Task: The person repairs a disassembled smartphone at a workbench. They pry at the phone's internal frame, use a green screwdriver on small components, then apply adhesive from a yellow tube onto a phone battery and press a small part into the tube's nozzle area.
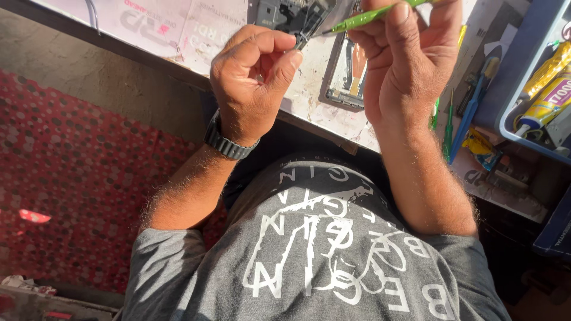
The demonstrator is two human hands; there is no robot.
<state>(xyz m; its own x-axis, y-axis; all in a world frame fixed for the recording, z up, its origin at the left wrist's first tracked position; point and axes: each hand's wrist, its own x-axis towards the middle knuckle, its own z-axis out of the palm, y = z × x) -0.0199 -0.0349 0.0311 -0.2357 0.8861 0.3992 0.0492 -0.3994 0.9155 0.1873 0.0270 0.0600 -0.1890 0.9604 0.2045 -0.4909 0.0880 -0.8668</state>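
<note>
Head view is showing the right hand (410,65) pinching a green screwdriver (363,19), its tip meeting a dark phone part (297,15) that the left hand (253,77) is clenching over the table (309,95). Keeping the tip squarely seated and the part steady seems wise. An opened phone (348,74) is lying just beside both hands.

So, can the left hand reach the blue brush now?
Probably not easily. The left hand grips a dark frame, and the right hand, holding a green tool, stands between it and the blue brush.
</note>
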